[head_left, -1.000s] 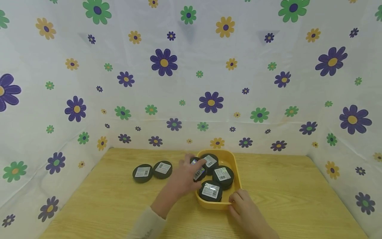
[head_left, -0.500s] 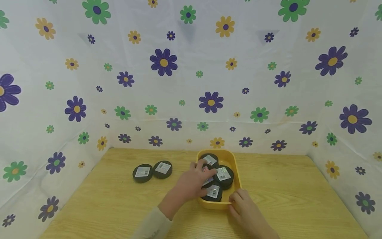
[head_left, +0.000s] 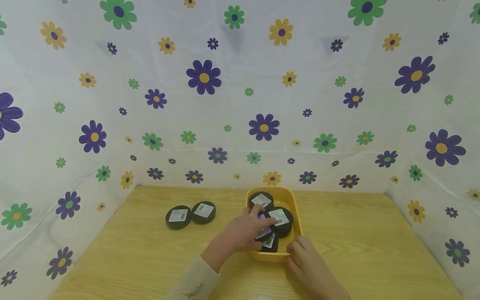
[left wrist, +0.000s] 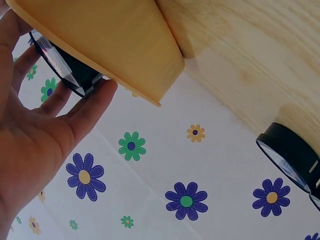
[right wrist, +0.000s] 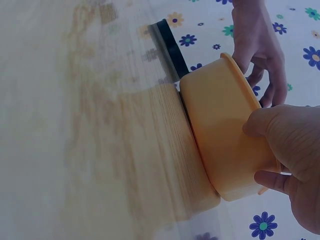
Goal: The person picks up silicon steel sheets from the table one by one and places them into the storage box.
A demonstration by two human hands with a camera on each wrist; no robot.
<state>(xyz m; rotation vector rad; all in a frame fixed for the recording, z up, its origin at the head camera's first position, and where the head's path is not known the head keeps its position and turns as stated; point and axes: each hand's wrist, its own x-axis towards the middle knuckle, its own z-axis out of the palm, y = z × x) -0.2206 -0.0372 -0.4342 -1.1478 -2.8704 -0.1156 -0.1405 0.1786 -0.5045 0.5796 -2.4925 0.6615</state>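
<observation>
My left hand (head_left: 240, 233) grips a black, round, flat container (head_left: 264, 230) by its edge over the left side of a yellow plastic bin (head_left: 298, 216). The container carries a shiny barcode label and, in the left wrist view, is tilted beside the bin's rim. Fingers partly cover it. Several similar labelled containers lie in the bin, among them one at the back (head_left: 261, 199) and one at the right (head_left: 281, 218), apparently stacked. My right hand (head_left: 309, 260) pinches the bin's near right corner, thumb and fingers across the rim, as the right wrist view also shows.
Two more black containers lie on the wooden table (head_left: 348, 233) left of the bin, a left one (head_left: 178, 216) and a right one (head_left: 203, 212), side by side. A flower-printed white sheet (head_left: 232, 104) stands behind and along both sides.
My left hand has carried the held container from the bin's left rim rightward and toward the near end, over the others. The right hand keeps its hold on the corner.
</observation>
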